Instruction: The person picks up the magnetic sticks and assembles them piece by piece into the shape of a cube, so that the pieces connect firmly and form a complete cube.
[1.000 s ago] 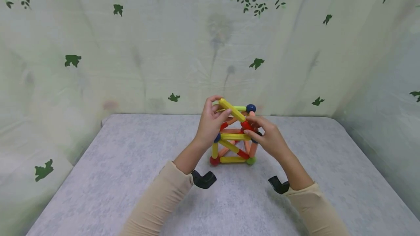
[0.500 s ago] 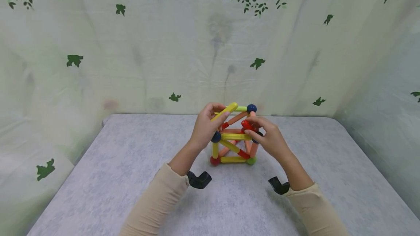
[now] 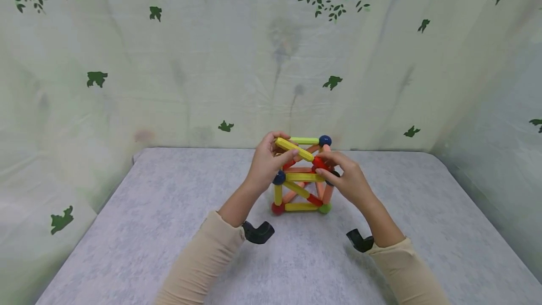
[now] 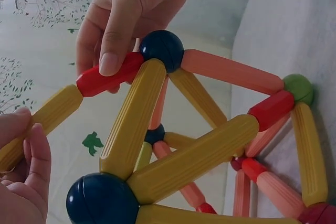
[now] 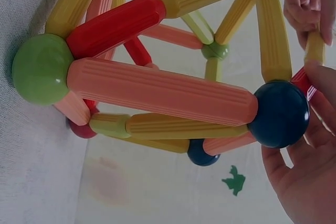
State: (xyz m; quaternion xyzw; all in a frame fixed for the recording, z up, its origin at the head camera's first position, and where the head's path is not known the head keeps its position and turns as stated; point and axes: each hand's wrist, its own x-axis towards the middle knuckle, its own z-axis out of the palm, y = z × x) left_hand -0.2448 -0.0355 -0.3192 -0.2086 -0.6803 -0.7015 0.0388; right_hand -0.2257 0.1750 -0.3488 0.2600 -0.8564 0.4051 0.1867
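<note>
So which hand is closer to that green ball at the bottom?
The right hand. It sits just above the green ball, pinching a red stick. The left hand is up on the far side, gripping a yellow stick.

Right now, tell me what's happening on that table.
A person is working on a cube-like frame of coloured rods and balls that stands on the grey table. The left hand holds a yellow rod slanted across the top of the frame. The right hand pinches a red rod at the upper right corner, where the yellow rod's end meets it.
</note>
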